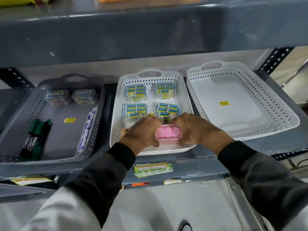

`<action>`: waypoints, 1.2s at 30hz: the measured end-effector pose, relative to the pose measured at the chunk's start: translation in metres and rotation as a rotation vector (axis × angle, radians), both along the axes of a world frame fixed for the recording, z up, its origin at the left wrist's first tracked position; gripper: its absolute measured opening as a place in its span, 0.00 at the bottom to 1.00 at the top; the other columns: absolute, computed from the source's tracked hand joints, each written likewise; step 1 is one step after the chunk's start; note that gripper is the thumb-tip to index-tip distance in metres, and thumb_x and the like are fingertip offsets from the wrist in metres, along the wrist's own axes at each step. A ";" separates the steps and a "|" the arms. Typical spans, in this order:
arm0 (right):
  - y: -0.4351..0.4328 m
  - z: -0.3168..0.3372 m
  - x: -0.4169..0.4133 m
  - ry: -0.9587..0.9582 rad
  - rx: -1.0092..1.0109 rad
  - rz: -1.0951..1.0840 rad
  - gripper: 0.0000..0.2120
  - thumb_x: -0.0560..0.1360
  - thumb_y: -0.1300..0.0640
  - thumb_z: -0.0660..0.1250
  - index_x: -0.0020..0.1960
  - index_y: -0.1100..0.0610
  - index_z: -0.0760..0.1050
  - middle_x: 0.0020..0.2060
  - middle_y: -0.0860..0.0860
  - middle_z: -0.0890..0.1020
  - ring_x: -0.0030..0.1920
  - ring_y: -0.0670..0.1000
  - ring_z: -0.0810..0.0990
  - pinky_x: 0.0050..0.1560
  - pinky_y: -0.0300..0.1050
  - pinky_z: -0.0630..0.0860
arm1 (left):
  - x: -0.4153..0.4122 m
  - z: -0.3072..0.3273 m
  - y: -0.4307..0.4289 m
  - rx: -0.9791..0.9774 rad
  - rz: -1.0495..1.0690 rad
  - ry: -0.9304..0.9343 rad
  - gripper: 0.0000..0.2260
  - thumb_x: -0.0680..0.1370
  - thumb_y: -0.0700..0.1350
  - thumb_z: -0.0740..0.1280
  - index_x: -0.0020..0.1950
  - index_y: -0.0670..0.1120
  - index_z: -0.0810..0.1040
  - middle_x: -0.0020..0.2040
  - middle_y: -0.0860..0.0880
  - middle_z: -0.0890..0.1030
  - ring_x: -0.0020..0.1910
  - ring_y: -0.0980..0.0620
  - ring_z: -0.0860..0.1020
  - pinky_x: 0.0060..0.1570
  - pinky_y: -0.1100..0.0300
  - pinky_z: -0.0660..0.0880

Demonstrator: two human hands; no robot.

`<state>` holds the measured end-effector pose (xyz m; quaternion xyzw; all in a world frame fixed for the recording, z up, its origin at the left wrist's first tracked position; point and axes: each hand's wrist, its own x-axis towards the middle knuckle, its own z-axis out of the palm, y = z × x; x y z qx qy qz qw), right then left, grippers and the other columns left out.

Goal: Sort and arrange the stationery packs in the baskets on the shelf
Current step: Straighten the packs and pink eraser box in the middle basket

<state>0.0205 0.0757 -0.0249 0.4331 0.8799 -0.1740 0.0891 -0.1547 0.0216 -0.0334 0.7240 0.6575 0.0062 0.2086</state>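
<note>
Left hand (141,132) and right hand (196,129) in middle white basket (116,104), fingers curled, apparently gripping pink box (168,133)

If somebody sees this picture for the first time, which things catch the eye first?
Two hands, left hand and right hand, meet over a pink box of round pink pieces at the front of the middle white perforated basket. Behind them lie four clear packs of blue-and-yellow erasers. The right white perforated basket holds only a yellow sticker.

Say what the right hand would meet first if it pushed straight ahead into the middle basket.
Most likely the near-right eraser pack: the right hand already has its fingertips at that pack's front edge. Depth is unclear, so contact may already exist.
</note>
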 end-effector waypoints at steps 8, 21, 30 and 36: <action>0.038 0.057 0.024 0.317 -0.014 -0.131 0.39 0.60 0.43 0.79 0.67 0.55 0.74 0.56 0.53 0.83 0.55 0.52 0.81 0.61 0.51 0.76 | -0.029 0.051 0.031 0.167 0.140 -0.284 0.38 0.59 0.49 0.83 0.66 0.44 0.76 0.61 0.47 0.80 0.60 0.50 0.78 0.60 0.59 0.73; 0.080 0.006 -0.026 -0.022 0.003 0.041 0.31 0.57 0.46 0.81 0.55 0.56 0.77 0.50 0.53 0.80 0.46 0.53 0.80 0.46 0.43 0.76 | -0.006 -0.002 0.101 -0.034 -0.026 -0.064 0.38 0.57 0.51 0.84 0.64 0.49 0.75 0.63 0.46 0.77 0.61 0.44 0.78 0.62 0.50 0.77; 0.087 -0.004 -0.031 -0.044 0.039 0.086 0.28 0.57 0.49 0.82 0.52 0.56 0.76 0.47 0.52 0.77 0.44 0.53 0.79 0.48 0.46 0.78 | -0.007 -0.021 0.094 0.118 0.014 -0.114 0.27 0.58 0.52 0.83 0.51 0.46 0.76 0.51 0.49 0.74 0.51 0.48 0.77 0.51 0.57 0.75; 0.089 0.001 -0.032 -0.052 0.032 0.094 0.28 0.57 0.50 0.82 0.53 0.57 0.78 0.47 0.52 0.78 0.45 0.53 0.79 0.48 0.48 0.79 | -0.009 -0.026 0.091 0.094 0.064 -0.106 0.33 0.59 0.56 0.81 0.59 0.44 0.78 0.56 0.46 0.79 0.54 0.47 0.78 0.56 0.50 0.78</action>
